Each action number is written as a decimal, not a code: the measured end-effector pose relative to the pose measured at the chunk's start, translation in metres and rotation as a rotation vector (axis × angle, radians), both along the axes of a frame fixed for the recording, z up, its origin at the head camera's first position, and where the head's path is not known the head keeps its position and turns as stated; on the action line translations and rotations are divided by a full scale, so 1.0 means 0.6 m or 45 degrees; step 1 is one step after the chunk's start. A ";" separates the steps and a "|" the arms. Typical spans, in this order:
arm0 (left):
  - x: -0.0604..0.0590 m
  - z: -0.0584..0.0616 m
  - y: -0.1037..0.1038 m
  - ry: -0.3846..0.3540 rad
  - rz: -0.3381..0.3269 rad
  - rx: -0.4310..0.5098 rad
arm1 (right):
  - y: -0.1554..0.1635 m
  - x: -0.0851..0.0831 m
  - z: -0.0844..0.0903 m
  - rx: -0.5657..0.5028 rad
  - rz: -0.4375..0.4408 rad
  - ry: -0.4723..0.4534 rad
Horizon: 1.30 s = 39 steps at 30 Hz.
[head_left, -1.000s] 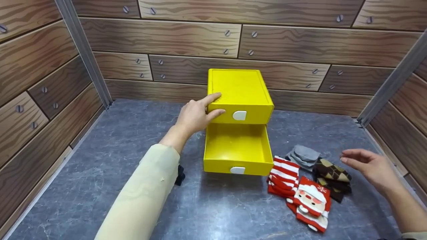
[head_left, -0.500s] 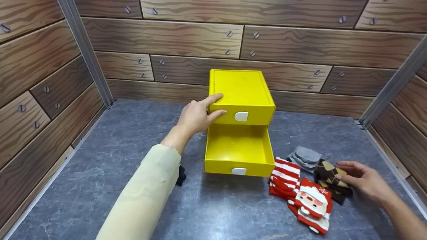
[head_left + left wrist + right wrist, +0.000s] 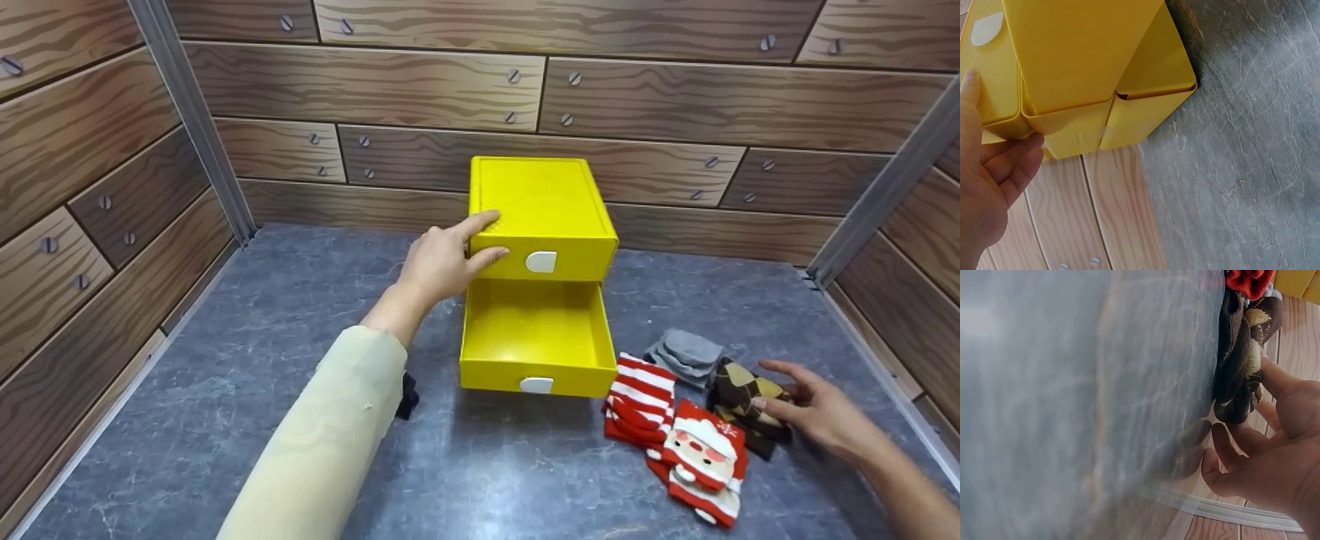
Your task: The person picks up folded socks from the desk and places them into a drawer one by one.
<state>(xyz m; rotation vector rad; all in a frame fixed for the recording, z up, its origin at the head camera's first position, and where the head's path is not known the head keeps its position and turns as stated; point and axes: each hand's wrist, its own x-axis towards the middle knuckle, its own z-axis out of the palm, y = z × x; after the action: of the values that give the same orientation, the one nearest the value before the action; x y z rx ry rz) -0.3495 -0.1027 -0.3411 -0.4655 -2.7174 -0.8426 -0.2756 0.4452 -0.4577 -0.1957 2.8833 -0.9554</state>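
Observation:
My left hand (image 3: 442,259) grips the near left corner of a yellow drawer unit (image 3: 540,196), index finger on its top and thumb on the upper drawer's front. In the left wrist view its other fingers (image 3: 1019,166) bend against the side wall. The lower drawer (image 3: 536,379) is pulled out and bare inside. At the right, my right hand (image 3: 825,412) is at the folded brown argyle socks (image 3: 742,386). Its thumb touches them while the index finger stretches past their far side. In the right wrist view, the fingertips reach the edge of the argyle socks (image 3: 1238,377).
Beside the drawer lie folded red-and-white striped socks (image 3: 643,397), red Santa-face socks (image 3: 701,454) and grey socks (image 3: 684,354). A dark cloth item (image 3: 407,396) is partly hidden by the left sleeve (image 3: 322,435). Wood-patterned walls (image 3: 420,82) enclose the grey marbled tabletop (image 3: 300,277).
My right hand has come down and inward to the argyle socks; in the last half second its index finger has straightened a little. My left hand keeps its place on the drawer unit.

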 end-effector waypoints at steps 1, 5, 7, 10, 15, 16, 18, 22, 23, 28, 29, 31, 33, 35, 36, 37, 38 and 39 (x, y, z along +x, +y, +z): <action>0.000 0.000 0.000 0.000 0.000 -0.002 | -0.001 0.000 0.001 -0.004 -0.007 -0.002; 0.001 0.001 0.000 0.020 -0.003 -0.015 | -0.003 0.002 0.002 -0.003 -0.037 0.026; 0.001 0.000 0.000 0.025 -0.003 -0.017 | -0.005 0.004 0.003 -0.013 -0.058 0.045; 0.001 -0.001 0.001 0.017 0.001 -0.015 | -0.008 0.009 0.005 -0.052 -0.104 0.060; 0.001 -0.002 0.002 -0.002 0.007 -0.013 | -0.006 0.017 0.011 -0.131 -0.200 0.074; 0.001 -0.002 0.002 -0.005 0.008 -0.011 | -0.004 0.018 0.013 -0.146 -0.222 0.082; 0.001 -0.002 0.002 -0.007 0.009 -0.011 | 0.000 0.021 0.018 -0.175 -0.254 0.119; 0.001 0.000 0.001 -0.002 0.008 -0.013 | 0.009 0.027 0.037 -0.274 -0.270 0.237; 0.001 0.000 0.001 -0.001 0.007 -0.013 | 0.009 0.028 0.043 -0.301 -0.264 0.273; 0.001 0.002 -0.001 0.008 0.006 -0.012 | -0.004 0.033 0.082 -0.347 -0.252 0.473; 0.001 0.002 -0.001 0.008 0.006 -0.011 | -0.010 0.033 0.090 -0.337 -0.247 0.526; 0.001 0.001 -0.001 0.012 0.005 -0.011 | -0.025 0.033 0.103 -0.334 -0.226 0.612; 0.001 0.001 0.000 0.016 0.001 -0.012 | -0.044 0.035 0.117 -0.354 -0.187 0.671; 0.001 0.001 0.000 0.015 -0.002 -0.008 | -0.066 0.036 0.132 -0.390 -0.140 0.689; 0.001 0.001 0.000 0.015 -0.001 -0.006 | -0.077 0.036 0.139 -0.405 -0.117 0.677; 0.001 0.001 0.001 0.014 -0.002 -0.002 | -0.089 0.037 0.147 -0.427 -0.095 0.659; 0.001 0.001 0.001 0.013 -0.002 0.000 | -0.103 0.038 0.155 -0.443 -0.073 0.646; 0.001 0.001 0.001 0.009 0.000 0.004 | -0.117 0.038 0.163 -0.450 -0.053 0.630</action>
<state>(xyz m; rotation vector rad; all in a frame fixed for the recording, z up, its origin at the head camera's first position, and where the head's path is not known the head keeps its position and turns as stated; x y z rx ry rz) -0.3489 -0.1022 -0.3407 -0.4675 -2.7094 -0.8433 -0.2527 0.3752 -0.3600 -0.4592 3.1189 -1.6263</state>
